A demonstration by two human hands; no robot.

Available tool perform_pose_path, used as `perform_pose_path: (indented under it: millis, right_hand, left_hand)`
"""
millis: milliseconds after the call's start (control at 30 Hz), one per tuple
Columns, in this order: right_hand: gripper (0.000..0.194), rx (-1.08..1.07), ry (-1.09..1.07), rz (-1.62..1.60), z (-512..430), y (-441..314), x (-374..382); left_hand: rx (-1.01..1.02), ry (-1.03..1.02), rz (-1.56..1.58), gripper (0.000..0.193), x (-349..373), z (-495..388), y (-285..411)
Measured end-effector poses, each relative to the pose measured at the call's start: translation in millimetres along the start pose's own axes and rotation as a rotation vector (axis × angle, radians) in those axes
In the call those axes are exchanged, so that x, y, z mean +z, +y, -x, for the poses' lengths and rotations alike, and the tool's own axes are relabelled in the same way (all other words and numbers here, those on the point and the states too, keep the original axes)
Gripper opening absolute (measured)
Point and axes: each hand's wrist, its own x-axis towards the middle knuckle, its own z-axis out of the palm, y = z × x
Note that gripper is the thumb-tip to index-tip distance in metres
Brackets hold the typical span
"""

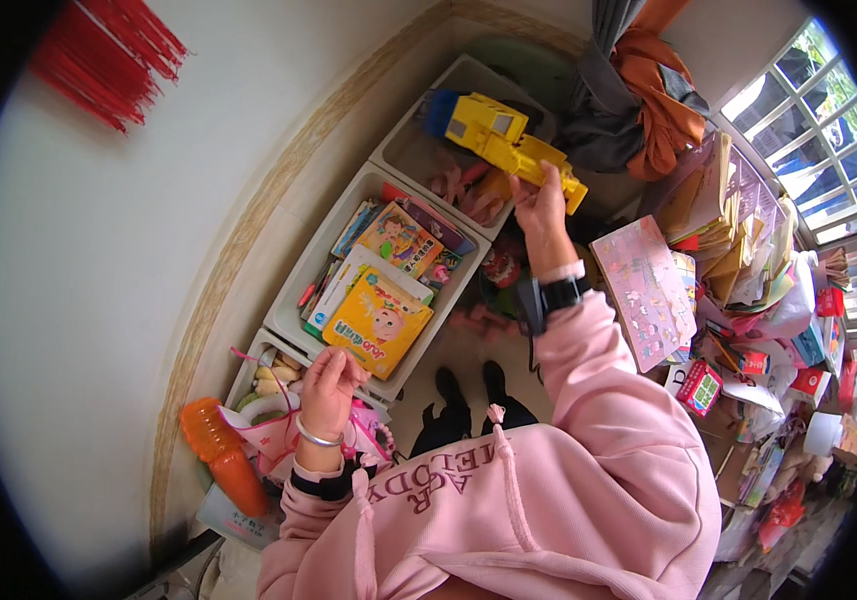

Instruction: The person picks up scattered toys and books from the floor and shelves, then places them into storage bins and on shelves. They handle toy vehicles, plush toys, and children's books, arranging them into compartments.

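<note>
My right hand (544, 206) grips one end of a yellow toy truck (492, 131) with a blue part at its far end. The toy is over the far grey plastic bin (406, 142), in which pink ribbon-like pieces (466, 187) lie. My left hand (332, 390) is at the near edge of the middle bin (289, 304), fingers bent and close together, beside a yellow picture book (379, 322); whether it touches the book I cannot tell. More children's books, among them an orange one (398, 238), fill that bin.
A nearer bin (248, 364) holds soft toys, with an orange ridged plastic object (226, 454) beside it. On the right are a pink patterned folder (644, 292), stacked papers (728, 217) and small boxes. Grey and orange cloth (653, 97) hangs near the barred window. A wall runs along the left.
</note>
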Motion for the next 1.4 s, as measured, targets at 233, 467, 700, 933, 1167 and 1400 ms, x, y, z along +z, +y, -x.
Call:
perform_pose_path:
  millis: [233,467,700,933,1167,1400]
  right_hand:
    - [0.021,0.278,-0.242,-0.074,147,-12,12]
    - [0.018,0.914,-0.557,-0.112,195,-10,-4]
    - [0.025,1.114,-0.796,-0.034,183,19,-16]
    - [0.042,1.235,-0.847,0.224,198,45,-25]
    - [0.04,1.311,-0.986,0.404,235,52,-19]
    - [0.039,1.736,-1.231,0.575,311,85,-54]
  left_hand:
    - [-0.048,-0.174,0.197,0.048,39,-31,-4]
    - [0.346,-0.41,0.566,0.062,64,-36,14]
    - [0.454,-0.368,0.539,0.061,37,13,8]
    - [0.537,-0.486,0.412,0.064,33,85,20]
    - [0.872,-0.227,0.427,0.065,-1,165,-23]
    - [1.017,-0.033,0.455,0.064,-6,302,-104]
